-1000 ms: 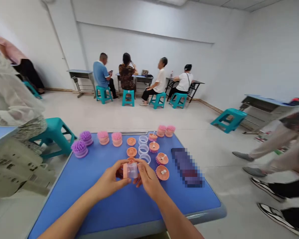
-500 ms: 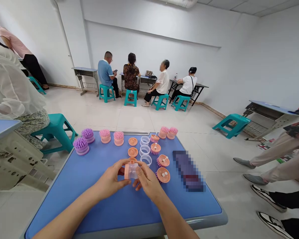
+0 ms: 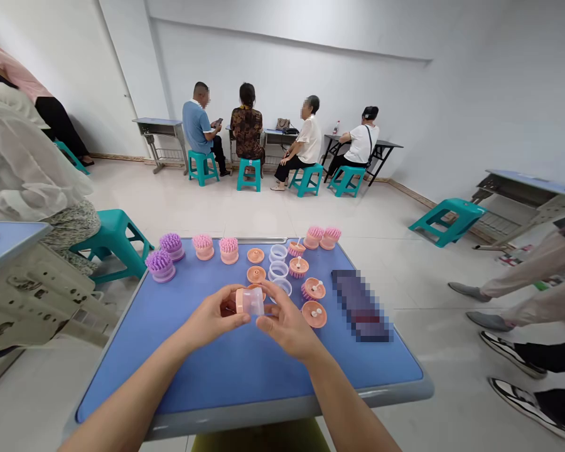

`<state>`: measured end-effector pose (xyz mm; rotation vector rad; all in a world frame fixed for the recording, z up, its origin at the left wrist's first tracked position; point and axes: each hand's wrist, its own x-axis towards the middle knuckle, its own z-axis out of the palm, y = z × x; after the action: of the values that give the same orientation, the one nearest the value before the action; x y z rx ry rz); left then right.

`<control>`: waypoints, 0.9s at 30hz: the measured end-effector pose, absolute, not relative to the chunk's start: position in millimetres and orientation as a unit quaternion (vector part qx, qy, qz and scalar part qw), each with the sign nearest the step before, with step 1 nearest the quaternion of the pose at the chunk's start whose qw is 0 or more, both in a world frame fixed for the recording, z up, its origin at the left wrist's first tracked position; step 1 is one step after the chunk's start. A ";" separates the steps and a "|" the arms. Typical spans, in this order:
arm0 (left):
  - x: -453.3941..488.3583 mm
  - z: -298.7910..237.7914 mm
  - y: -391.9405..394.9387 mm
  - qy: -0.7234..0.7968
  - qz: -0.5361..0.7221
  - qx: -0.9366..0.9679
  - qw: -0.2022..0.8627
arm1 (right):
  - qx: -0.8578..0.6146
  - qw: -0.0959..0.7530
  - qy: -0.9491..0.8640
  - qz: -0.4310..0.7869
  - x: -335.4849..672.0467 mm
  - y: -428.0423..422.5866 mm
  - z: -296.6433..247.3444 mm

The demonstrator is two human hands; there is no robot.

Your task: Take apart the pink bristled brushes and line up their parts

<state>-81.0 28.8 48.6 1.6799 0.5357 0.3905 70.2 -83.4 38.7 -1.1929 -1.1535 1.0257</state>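
Note:
My left hand (image 3: 213, 319) is closed around the orange-capped end of a small clear plastic cup (image 3: 253, 303), which lies on its side just above the blue desk. At the cup's clear end is my right hand (image 3: 287, 323), its thumb and fingers spread apart; whether a fingertip touches the cup is hard to tell. Beyond the hands stand a column of orange round caps (image 3: 256, 274) and a column of clear rings (image 3: 278, 270). To their right lie upturned orange brush heads (image 3: 314, 289) with small white parts in them. One cap is partly hidden by my fingers.
Purple bristle brushes (image 3: 161, 266) and pink ones (image 3: 228, 250) stand along the far side of the desk (image 3: 207, 383). A blurred dark flat object (image 3: 361, 306) lies at right. Several people sit on green stools (image 3: 202, 168) by the wall; others stand at either side.
My right thumb has come off the cup's clear side and now sits lower, with the fingers wider apart. The cup stays in my left hand. The camera view has shifted slightly.

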 end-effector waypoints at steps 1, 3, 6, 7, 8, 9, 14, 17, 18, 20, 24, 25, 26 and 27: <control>-81.0 48.8 28.9 0.232 0.168 0.731 0.619 | -0.517 0.557 -0.478 0.440 70.3 -82.5 37.1; -81.1 49.0 28.3 0.228 0.162 0.735 0.618 | -0.538 0.551 -0.464 0.438 70.0 -80.6 34.8; -80.4 48.9 26.2 0.226 0.148 0.733 0.625 | -0.556 0.547 -0.449 0.437 69.6 -79.1 35.0; -79.9 48.8 25.5 0.225 0.144 0.729 0.630 | -0.558 0.548 -0.444 0.436 69.6 -79.1 35.7; -79.4 48.7 25.0 0.225 0.140 0.726 0.635 | -0.560 0.549 -0.443 0.435 69.6 -79.3 36.4; -78.8 48.6 24.6 0.228 0.140 0.724 0.636 | -0.561 0.549 -0.447 0.430 69.7 -79.6 37.2; -78.6 49.0 26.7 0.250 0.151 0.741 0.605 | -0.558 0.550 -0.487 0.388 69.8 -82.6 40.0; -80.2 49.9 28.3 0.237 0.137 0.746 0.608 | -0.523 0.569 -0.500 0.391 68.6 -84.5 42.3; -80.6 50.1 28.5 0.231 0.134 0.746 0.610 | -0.514 0.570 -0.500 0.400 68.1 -85.0 43.2; -80.9 50.4 28.2 0.226 0.130 0.748 0.611 | -0.511 0.560 -0.499 0.421 67.3 -85.5 44.7; -80.1 50.9 27.4 0.243 0.121 0.746 0.609 | -0.555 0.523 -0.504 0.406 66.5 -85.4 44.6; -79.8 51.1 27.5 0.244 0.121 0.745 0.609 | -0.562 0.519 -0.509 0.393 66.4 -85.4 44.1; -79.4 51.4 27.6 0.243 0.123 0.745 0.609 | -0.565 0.520 -0.517 0.380 66.3 -85.3 43.4; -79.2 51.7 27.7 0.241 0.124 0.746 0.608 | -0.562 0.523 -0.525 0.366 66.2 -85.3 42.9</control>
<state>-79.2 27.7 51.7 1.7250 0.5575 0.2855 66.2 -85.3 42.9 -1.3463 -1.2579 0.8771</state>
